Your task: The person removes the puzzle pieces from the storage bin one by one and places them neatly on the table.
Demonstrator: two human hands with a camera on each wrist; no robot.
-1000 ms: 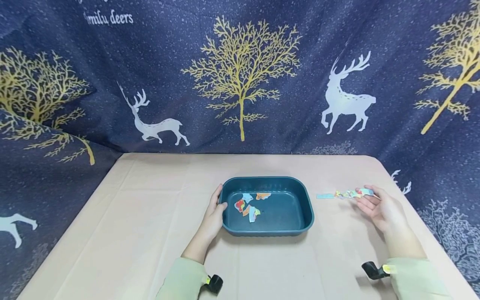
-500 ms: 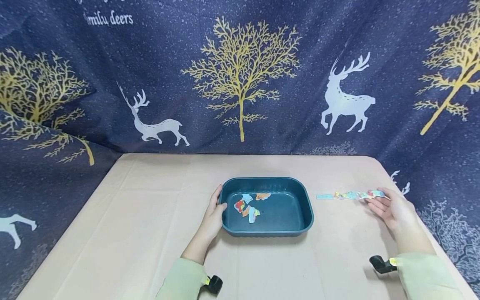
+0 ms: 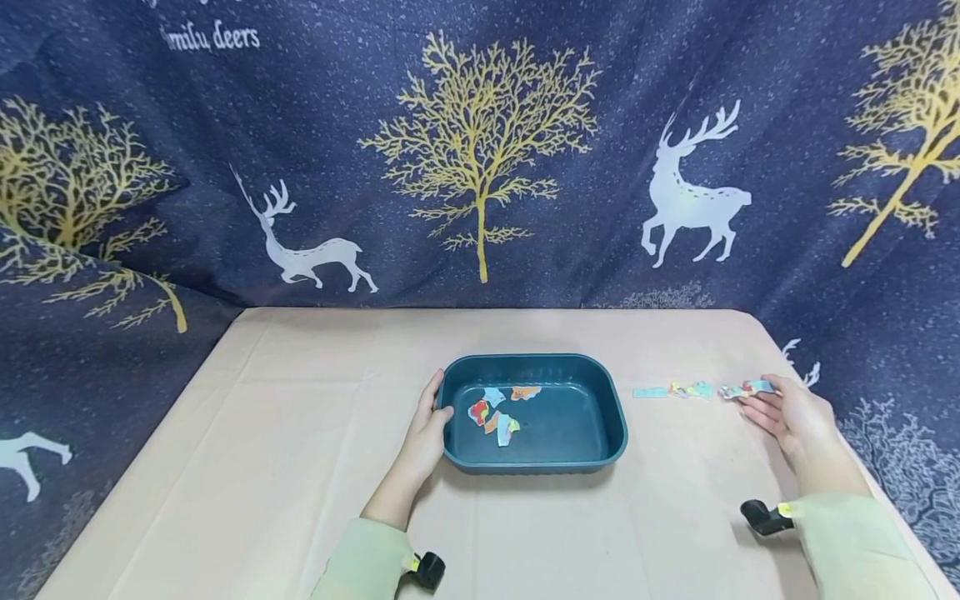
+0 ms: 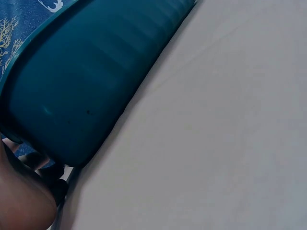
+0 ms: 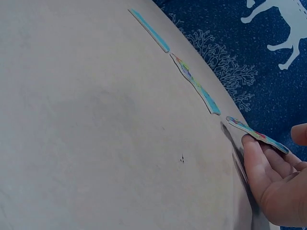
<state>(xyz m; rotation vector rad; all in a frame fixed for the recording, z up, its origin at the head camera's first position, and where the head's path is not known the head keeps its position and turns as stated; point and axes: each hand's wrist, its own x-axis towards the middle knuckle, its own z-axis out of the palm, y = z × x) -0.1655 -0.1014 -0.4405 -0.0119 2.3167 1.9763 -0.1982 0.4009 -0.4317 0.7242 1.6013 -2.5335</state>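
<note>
Coloured strip [image 3: 746,390] sits at ten o'clock from the right hand [image 3: 799,418], whose fingers hold it, and at three o'clock from the left hand [image 3: 430,427], which grips the tray [image 3: 573,429] by its nine o'clock end. Two more strips [image 3: 650,392] lie on the table [image 3: 300,467], at the held one's nine o'clock.

The dark teal, rounded rectangular plastic tray [image 3: 536,463] is cut off by the left wrist view's top edge, and its inside is hidden there. Most fingers of the left hand [image 3: 427,432] are hidden in the head view. The right hand [image 3: 802,421] is cut off by its own wrist view's right edge. The designs on the thin, flat, irregular multicoloured pieces [image 3: 504,429] in the tray are too small to be made out. The pale green fabric sleeves [image 3: 367,558] are cut off by the head view's bottom edge.
</note>
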